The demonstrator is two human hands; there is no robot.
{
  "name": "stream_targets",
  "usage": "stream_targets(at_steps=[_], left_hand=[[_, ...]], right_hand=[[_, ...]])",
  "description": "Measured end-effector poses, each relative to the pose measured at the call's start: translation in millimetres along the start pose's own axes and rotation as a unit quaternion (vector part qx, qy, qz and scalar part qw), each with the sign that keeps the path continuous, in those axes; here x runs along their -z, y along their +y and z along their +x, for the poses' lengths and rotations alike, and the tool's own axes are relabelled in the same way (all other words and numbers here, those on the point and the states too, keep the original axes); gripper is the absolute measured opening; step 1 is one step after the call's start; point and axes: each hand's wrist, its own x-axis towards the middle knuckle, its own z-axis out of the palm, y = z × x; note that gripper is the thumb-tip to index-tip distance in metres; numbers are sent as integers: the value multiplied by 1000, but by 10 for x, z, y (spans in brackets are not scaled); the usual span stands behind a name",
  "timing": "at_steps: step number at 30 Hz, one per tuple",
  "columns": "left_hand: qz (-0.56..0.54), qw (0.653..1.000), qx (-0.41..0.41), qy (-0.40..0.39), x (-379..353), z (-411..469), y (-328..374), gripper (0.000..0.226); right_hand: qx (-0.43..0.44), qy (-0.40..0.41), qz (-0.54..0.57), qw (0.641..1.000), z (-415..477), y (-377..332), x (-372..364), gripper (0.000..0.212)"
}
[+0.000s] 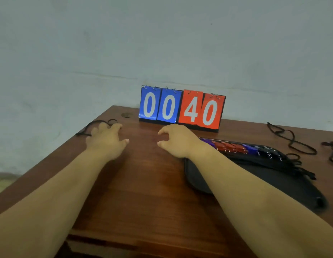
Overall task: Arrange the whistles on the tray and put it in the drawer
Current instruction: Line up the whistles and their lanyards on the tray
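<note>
Your left hand [106, 141] hangs over the far left corner of the wooden table [152, 183], fingers spread and loosely bent above a black cord [83, 134]; whether they touch it, I cannot tell. Your right hand [177, 141] is relaxed and loosely curled, grasping nothing, beside the black tray's [273, 183] far left corner. The whistles [234, 147], purple, red, blue and black, lie in 1 row along the tray's far edge, near a scoreboard [182, 108] reading 00 40.

"00" and "40" on scoreboard [182, 108]
</note>
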Motion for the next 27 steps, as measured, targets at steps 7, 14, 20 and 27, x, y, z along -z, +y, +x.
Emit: stream_targets(at_steps=[7, 14, 20, 27], left_hand=[[19, 991, 69, -112, -213, 370, -364, 79], [44, 983, -96, -152, -222, 194, -250, 68], [-14, 943, -287, -169, -203, -228, 104, 53], [-96, 950, -285, -82, -179, -367, 176, 21]], right_hand=[[-16, -48, -46, 998, 335, -146, -217, 44], [-18, -72, -85, 994, 385, -76, -253, 49], [-4, -81, -109, 991, 214, 101, -182, 62], [61, -124, -91, 986, 8, 130, -255, 33]])
